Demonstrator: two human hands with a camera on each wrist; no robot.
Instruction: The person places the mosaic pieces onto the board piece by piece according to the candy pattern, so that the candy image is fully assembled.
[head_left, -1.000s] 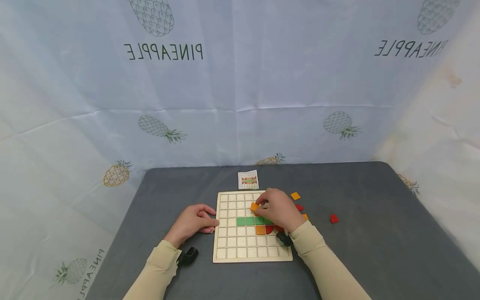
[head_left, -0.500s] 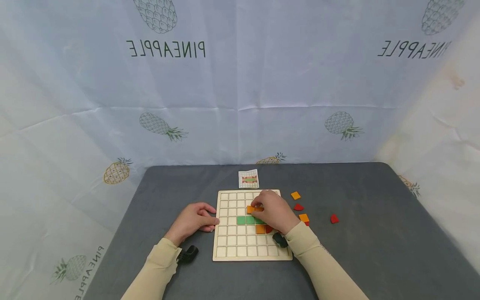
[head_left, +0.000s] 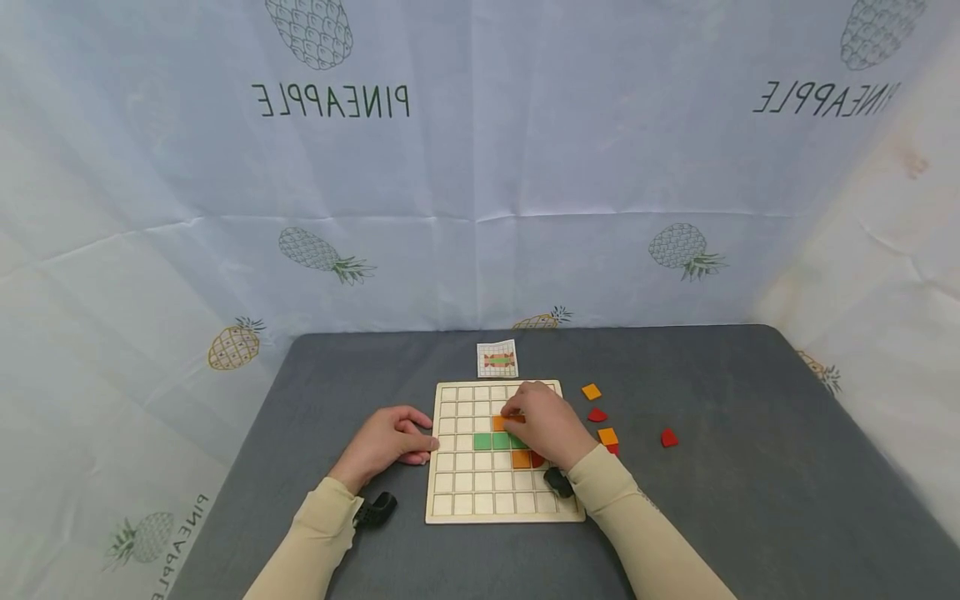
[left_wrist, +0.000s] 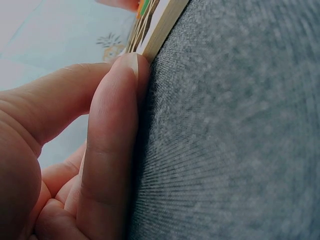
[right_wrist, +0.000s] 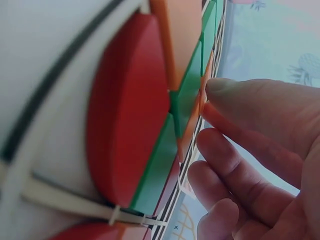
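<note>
A pale wooden grid board (head_left: 463, 505) lies on the table, with coloured tiles set in its cells. My left hand (head_left: 386, 440) rests at its left edge; the thumb touches the rim and the other fingers are loosely bent beside it. Over the upper middle of the board, my right hand (head_left: 551, 425) pinches an orange square tile (head_left: 498, 423) just above the row of green square tiles (head_left: 492, 441). In the right wrist view, the thumb touches that orange tile (right_wrist: 203, 90); a red rounded tile (right_wrist: 132, 110) shows closer. The hand hides part of the board's right side.
A small pattern card (head_left: 497, 360) lies behind the board. To the right are loose orange tiles (head_left: 592, 392) and red tiles (head_left: 669, 437). A pineapple-print cloth (head_left: 480, 167) hangs behind the dark grey table (head_left: 750, 500).
My right hand has moved slightly left with the orange tile and down to the board. The tile, tilted a second ago, now lies flat in its cell. My left hand has stayed put.
</note>
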